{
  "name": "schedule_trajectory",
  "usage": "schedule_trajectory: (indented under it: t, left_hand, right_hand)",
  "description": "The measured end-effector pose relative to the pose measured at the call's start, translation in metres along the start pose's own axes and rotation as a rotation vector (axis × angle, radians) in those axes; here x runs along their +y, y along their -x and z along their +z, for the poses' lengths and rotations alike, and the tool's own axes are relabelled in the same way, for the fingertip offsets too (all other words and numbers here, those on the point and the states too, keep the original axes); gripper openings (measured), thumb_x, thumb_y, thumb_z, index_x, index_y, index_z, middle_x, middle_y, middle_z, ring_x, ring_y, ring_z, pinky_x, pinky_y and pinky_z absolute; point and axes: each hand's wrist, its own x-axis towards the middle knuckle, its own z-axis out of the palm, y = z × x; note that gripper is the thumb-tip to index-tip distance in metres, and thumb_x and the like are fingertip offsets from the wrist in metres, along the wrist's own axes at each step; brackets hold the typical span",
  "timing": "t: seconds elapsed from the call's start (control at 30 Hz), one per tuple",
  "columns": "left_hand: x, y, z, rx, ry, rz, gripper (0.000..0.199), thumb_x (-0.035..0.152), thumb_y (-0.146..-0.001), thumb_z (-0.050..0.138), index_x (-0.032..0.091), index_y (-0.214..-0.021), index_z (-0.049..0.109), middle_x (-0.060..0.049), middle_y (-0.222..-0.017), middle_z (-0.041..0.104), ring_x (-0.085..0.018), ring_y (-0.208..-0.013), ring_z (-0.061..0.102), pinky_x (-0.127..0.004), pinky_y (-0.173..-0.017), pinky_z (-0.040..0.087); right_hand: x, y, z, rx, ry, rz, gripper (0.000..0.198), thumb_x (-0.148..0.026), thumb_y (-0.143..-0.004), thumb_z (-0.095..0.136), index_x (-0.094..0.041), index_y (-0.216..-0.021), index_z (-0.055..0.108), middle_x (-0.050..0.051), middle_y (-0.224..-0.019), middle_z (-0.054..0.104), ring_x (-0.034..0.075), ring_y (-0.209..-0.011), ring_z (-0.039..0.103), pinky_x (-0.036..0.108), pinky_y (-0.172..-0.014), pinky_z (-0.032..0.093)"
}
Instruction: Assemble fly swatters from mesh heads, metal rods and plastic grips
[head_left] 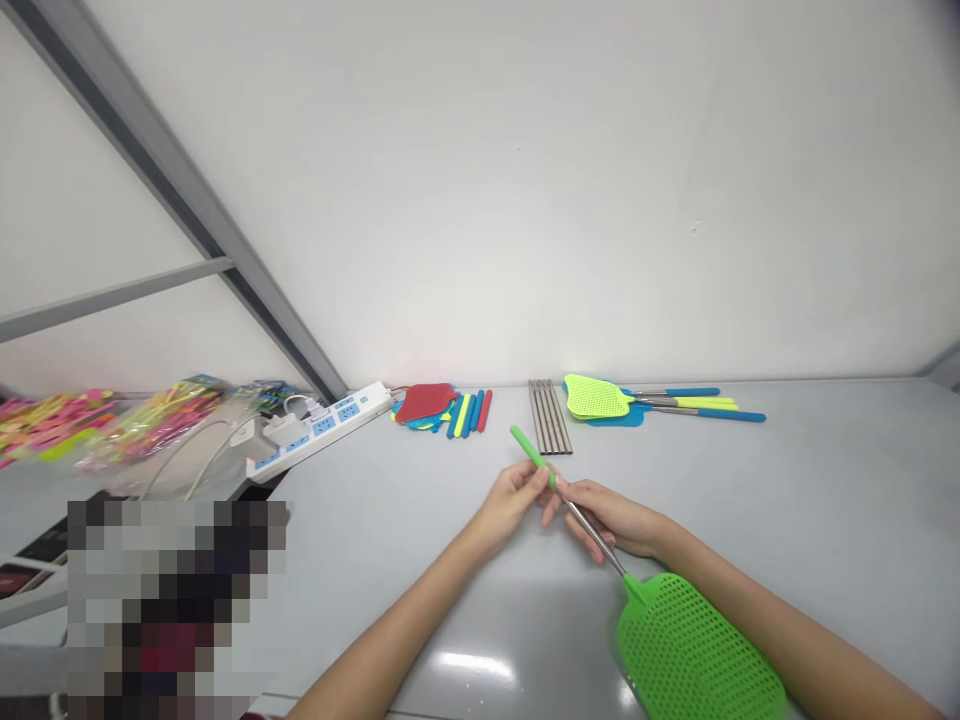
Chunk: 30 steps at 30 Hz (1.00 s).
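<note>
A green fly swatter with a perforated head and a metal rod lies slantwise between my hands, its head toward the lower right. My left hand pinches the lower end of its green handle sleeve. Around the metal rod, just below the sleeve, my right hand is closed with thumb and index finger; its other fingers curl underneath. Beyond my hands lie several metal tubes side by side on the grey table.
Several finished swatters in yellow and blue lie at the back right. Swatter heads are stacked at the back left beside coloured handle sleeves. A power strip with plugs and cables borders the left. Plastic-bagged items lie farther left.
</note>
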Motion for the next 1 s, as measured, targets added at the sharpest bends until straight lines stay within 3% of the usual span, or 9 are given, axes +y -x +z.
schedule_trajectory:
  t: [0.4,0.63,0.77,1.0]
  left_hand:
    - [-0.006,0.002,0.007,-0.006,0.154,-0.015,0.029,0.039,-0.079,0.043,0.012,-0.08,0.054,0.005,-0.045,0.037,-0.01,-0.052,0.041,-0.023,-0.063,0.035]
    - [-0.007,0.001,0.002,0.119,0.328,-0.044,0.025,0.038,-0.077,0.047,0.013,-0.076,0.052,-0.003,-0.069,0.052,-0.01,-0.06,0.047,-0.022,-0.059,0.036]
    - [-0.012,0.0,-0.001,0.212,0.386,-0.006,0.023,0.038,-0.077,0.048,0.015,-0.078,0.049,-0.003,-0.073,0.055,-0.01,-0.06,0.049,-0.022,-0.057,0.037]
    - [-0.013,-0.004,-0.015,0.371,0.425,0.056,0.021,0.036,-0.075,0.051,0.015,-0.077,0.048,-0.002,-0.069,0.054,-0.01,-0.061,0.049,-0.021,-0.055,0.038]
  right_hand:
    - [-0.001,-0.002,-0.001,0.02,-0.058,-0.029,0.048,-0.043,-0.084,0.028,-0.008,-0.092,0.06,-0.003,-0.031,0.048,0.004,-0.024,0.021,0.018,-0.031,0.014]
    - [-0.001,-0.001,-0.006,-0.018,-0.081,0.013,0.039,-0.039,-0.08,0.04,-0.008,-0.096,0.059,0.0,-0.045,0.055,0.003,-0.032,0.033,0.017,-0.035,0.022]
    - [0.001,-0.001,-0.013,-0.105,-0.106,0.071,0.032,-0.035,-0.078,0.046,-0.007,-0.085,0.061,0.004,-0.055,0.059,0.005,-0.04,0.044,0.016,-0.039,0.029]
    - [-0.002,0.0,-0.017,-0.278,-0.029,0.126,0.026,-0.031,-0.077,0.05,-0.007,-0.07,0.058,0.003,-0.052,0.059,0.005,-0.041,0.046,0.017,-0.041,0.031]
